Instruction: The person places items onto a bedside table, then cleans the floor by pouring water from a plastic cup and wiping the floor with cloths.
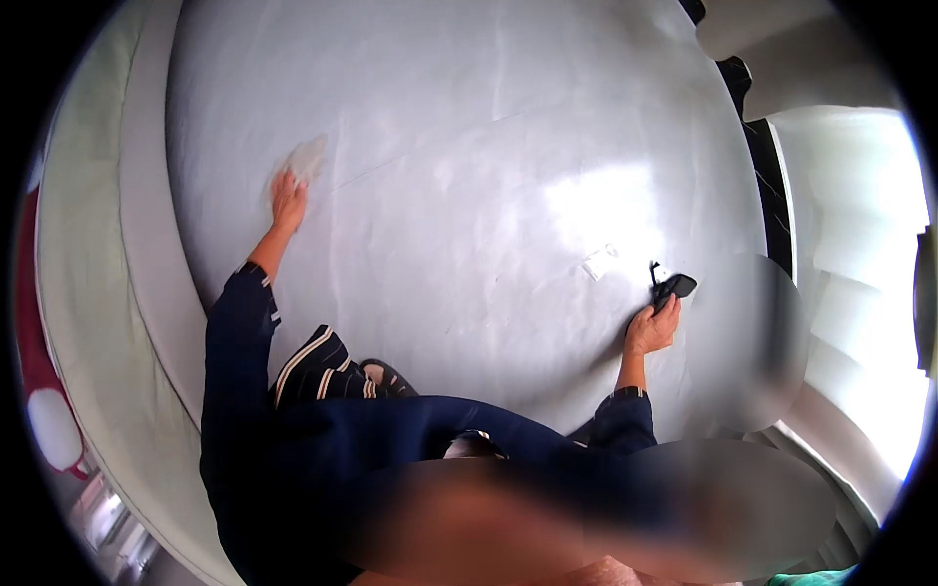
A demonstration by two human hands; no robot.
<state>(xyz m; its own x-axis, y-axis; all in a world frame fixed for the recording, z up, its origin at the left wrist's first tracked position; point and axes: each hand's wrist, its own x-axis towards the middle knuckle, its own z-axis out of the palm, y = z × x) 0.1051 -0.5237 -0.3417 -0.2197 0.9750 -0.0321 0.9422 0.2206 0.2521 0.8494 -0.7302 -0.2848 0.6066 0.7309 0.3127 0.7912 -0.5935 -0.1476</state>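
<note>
Out to the left, my left hand [287,202] presses a thin, pale, see-through wipe [309,156] against the grey floor, fingers closed over its lower edge. My right hand [653,330] grips a small black device [678,286] with a thin dark stem or cord at its upper left; its exact kind is unclear. A little up and left of that hand lies a small white item [594,264] with a loop, perhaps of cord, on the shiny floor [440,225].
A pale green padded edge [88,293], like a bed or sofa, runs along the left. Light curtains [850,215] hang at the right beside a black marbled strip [772,186]. My striped trouser leg [318,371] and dark shoe [391,379] are below. Blurred patches cover the lower right.
</note>
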